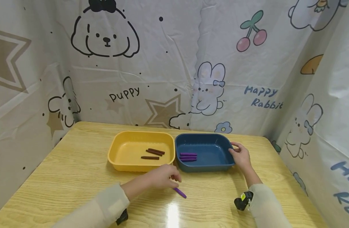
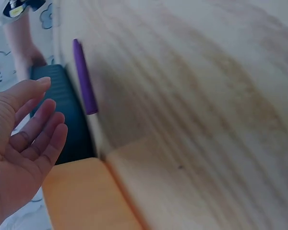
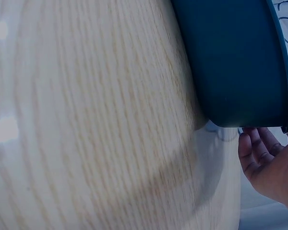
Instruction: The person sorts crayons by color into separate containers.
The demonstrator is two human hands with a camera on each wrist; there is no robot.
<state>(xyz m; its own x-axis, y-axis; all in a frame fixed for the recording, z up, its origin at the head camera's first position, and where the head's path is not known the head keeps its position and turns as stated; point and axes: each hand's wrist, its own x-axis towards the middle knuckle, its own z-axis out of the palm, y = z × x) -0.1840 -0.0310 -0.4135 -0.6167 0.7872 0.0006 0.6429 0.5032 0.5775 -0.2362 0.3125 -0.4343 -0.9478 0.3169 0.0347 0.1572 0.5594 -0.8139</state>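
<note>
A lone purple stick [image 1: 180, 192] [image 2: 84, 79] lies on the wooden table [image 1: 77, 177] in front of the two trays. My left hand [image 1: 163, 178] [image 2: 24, 139] hovers just left of and over its near end, fingers relaxed and holding nothing. My right hand [image 1: 241, 155] [image 3: 264, 163] rests against the right rim of the blue tray [image 1: 204, 136] [image 3: 230, 57], fingers loosely extended by its side. Three purple sticks [image 1: 188, 156] lie in the blue tray. Beside it on the left, the yellow tray [image 1: 126, 166] [image 2: 86, 196] holds three brown sticks [image 1: 153, 152].
Printed cartoon curtains [image 1: 163, 63] close off the table at the back and both sides. The trays stand side by side, touching, toward the back middle. A small black camera [image 1: 242, 201] sits on my right wrist.
</note>
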